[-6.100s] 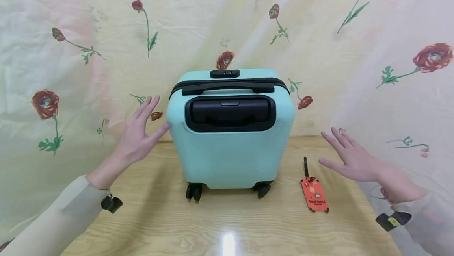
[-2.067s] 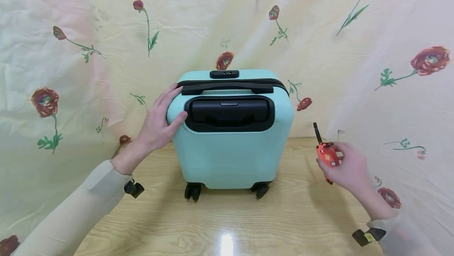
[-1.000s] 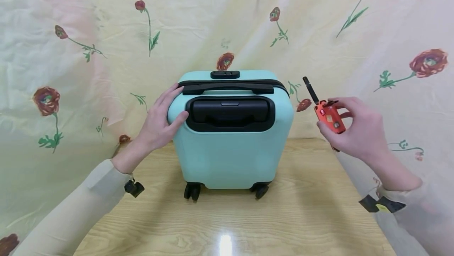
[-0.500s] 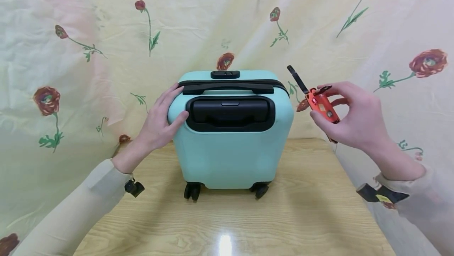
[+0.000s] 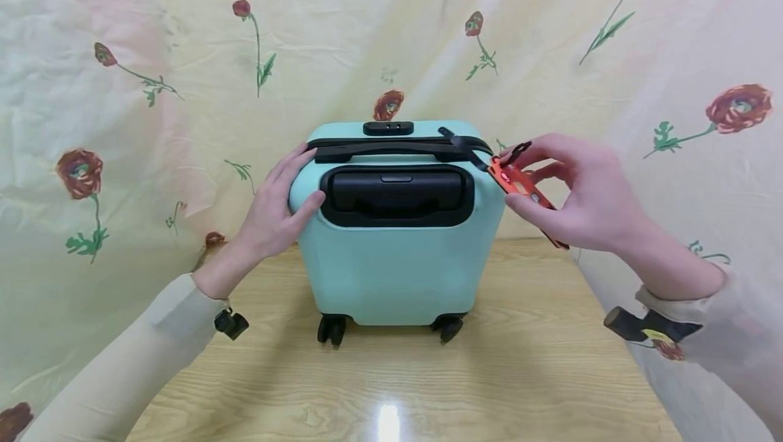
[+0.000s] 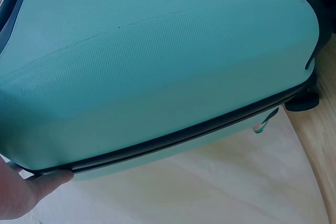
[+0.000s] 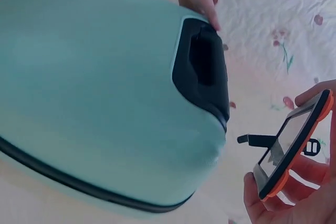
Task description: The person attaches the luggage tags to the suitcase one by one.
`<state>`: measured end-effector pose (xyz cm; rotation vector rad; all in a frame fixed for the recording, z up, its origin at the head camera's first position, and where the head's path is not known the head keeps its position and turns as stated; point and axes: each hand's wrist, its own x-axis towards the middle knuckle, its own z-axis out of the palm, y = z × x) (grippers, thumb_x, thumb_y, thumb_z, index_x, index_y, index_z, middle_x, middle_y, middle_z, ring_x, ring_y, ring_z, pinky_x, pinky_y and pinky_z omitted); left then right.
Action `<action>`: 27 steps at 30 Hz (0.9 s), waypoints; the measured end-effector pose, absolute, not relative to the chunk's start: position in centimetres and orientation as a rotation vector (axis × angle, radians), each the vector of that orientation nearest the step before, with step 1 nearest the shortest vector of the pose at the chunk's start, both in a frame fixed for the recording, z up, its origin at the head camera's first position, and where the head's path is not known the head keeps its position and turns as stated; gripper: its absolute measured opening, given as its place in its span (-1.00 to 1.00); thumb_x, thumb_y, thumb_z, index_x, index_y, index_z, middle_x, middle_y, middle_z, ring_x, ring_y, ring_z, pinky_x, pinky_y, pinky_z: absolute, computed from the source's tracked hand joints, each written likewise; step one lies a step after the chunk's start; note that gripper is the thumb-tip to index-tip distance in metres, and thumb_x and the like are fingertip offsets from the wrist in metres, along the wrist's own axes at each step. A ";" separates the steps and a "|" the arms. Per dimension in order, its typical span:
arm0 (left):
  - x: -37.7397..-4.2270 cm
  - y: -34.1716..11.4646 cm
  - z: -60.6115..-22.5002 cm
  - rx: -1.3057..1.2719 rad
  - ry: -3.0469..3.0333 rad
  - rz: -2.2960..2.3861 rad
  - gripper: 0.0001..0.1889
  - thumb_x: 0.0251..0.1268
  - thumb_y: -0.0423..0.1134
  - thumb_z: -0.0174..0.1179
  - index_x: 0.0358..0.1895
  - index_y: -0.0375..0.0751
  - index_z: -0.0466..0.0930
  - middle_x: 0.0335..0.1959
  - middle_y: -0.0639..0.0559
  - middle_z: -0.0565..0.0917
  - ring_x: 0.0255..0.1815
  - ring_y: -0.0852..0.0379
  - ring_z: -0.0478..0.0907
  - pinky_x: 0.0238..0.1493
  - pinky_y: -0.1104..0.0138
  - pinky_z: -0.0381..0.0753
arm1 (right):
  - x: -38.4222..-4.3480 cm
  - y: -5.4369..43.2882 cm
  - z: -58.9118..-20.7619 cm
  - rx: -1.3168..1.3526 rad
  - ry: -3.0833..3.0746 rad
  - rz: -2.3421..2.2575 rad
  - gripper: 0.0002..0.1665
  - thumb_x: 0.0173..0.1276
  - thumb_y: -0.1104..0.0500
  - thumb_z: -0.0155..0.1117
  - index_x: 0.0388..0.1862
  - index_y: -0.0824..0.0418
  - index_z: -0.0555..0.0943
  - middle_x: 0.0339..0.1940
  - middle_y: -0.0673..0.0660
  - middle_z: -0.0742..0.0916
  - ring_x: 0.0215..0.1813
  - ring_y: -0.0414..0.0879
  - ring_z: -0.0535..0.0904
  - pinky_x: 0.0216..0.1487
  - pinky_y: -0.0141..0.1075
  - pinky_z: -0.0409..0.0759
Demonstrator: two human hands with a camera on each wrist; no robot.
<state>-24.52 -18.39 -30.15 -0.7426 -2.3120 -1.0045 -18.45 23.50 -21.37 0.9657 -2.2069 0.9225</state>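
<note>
Floral cloth (image 5: 183,20) hangs behind a wood-grain tabletop (image 5: 391,374). A mint-green hard-shell suitcase (image 5: 397,272) stands upright on the tabletop. The left hand (image 5: 269,221) rests on the suitcase's upper left corner, visible fingers close together, thumb spread apart. The right hand (image 5: 584,190) pinches an orange-red luggage tag (image 5: 518,182) between thumb and fingers, aloft beside the upper right corner. The tag's black strap (image 5: 465,149) points toward the suitcase, a gap visible in the right wrist view.
</note>
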 end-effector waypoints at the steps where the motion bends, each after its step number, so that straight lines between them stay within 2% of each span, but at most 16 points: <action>1: -24.5 -18.4 -30.1 -0.743 -2.312 -1.004 -0.31 0.54 0.00 0.20 0.65 -0.05 0.30 0.73 -0.12 0.22 0.68 -0.25 0.26 0.50 -0.28 0.45 | -18.3 23.3 -21.2 0.980 -2.222 0.938 -0.61 0.02 0.50 0.59 -0.15 0.29 0.74 -0.16 -0.07 0.78 -0.15 -0.27 0.69 -0.10 -0.59 0.69; 11: -24.5 -18.4 -30.1 -0.741 -2.318 -0.999 -0.30 0.54 0.02 0.20 0.65 -0.04 0.29 0.73 -0.11 0.21 0.68 -0.24 0.27 0.49 -0.28 0.46 | -18.0 21.9 -20.3 1.059 -2.388 1.053 -0.69 0.21 0.47 0.52 -0.10 0.23 0.75 -0.16 -0.08 0.79 -0.11 -0.22 0.69 -0.02 -0.54 0.70; 18: -24.5 -18.5 -30.0 -0.740 -2.317 -0.994 -0.30 0.54 0.03 0.19 0.65 -0.06 0.30 0.73 -0.13 0.22 0.68 -0.25 0.26 0.51 -0.27 0.44 | -18.8 21.0 -19.1 0.930 -2.587 1.011 -0.75 0.33 0.27 0.50 -0.01 0.17 0.76 -0.06 0.10 0.82 -0.15 -0.32 0.75 -0.12 -0.53 0.72; 21: -24.4 -18.5 -29.9 -0.743 -2.322 -0.986 -0.30 0.54 0.03 0.20 0.65 -0.07 0.30 0.72 -0.14 0.23 0.68 -0.25 0.26 0.50 -0.27 0.45 | -19.2 20.4 -18.6 0.816 -2.684 0.997 -0.72 0.36 0.19 0.50 0.04 0.17 0.75 0.00 0.15 0.82 -0.19 -0.24 0.78 -0.14 -0.51 0.71; 27: -24.4 -18.6 -29.7 -0.741 -2.355 -0.975 -0.30 0.53 -0.02 0.22 0.65 -0.08 0.30 0.72 -0.15 0.22 0.66 -0.27 0.28 0.45 -0.28 0.50 | -19.6 19.2 -17.4 0.704 -2.790 0.900 -0.70 0.39 0.05 0.51 0.03 0.12 0.75 0.02 0.17 0.83 -0.09 -0.01 0.80 -0.12 -0.48 0.67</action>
